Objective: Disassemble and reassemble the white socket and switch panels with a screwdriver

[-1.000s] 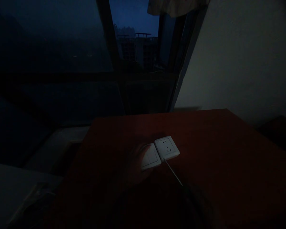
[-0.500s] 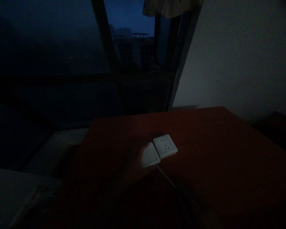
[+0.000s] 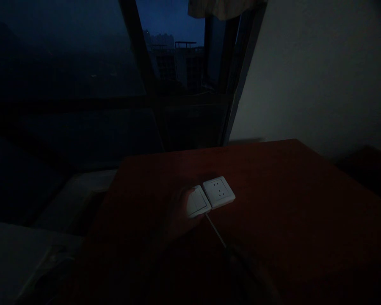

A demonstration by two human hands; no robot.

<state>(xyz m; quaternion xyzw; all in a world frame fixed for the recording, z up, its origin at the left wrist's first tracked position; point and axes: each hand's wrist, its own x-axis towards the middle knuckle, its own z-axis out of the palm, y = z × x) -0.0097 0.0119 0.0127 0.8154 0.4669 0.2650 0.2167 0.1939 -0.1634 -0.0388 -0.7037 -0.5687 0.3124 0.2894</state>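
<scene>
On the reddish table lie two white wall plates side by side. My left hand (image 3: 178,214) is closed around the left side of a two-panel light switch (image 3: 198,202), thumb and fingers at its edges. Close against its right side is a wall socket (image 3: 219,192) with several dark slots. My right hand (image 3: 249,269), barely visible in the gloom, is closed on the dark handle of a screwdriver (image 3: 216,231). Its thin pale shaft slants up to the left, with the tip at the switch's near edge. How deep the tip sits cannot be made out.
The wooden table (image 3: 292,182) reaches to a dark-framed window (image 3: 184,99) at the back. A pale wall (image 3: 307,80) rises on the right. A light ledge (image 3: 34,250) stands at the lower left. The room is very dim.
My right hand and the screwdriver have shifted slightly left and up. The view has moved a little, and both plates appear slightly higher. My left hand keeps its hold on the switch.
</scene>
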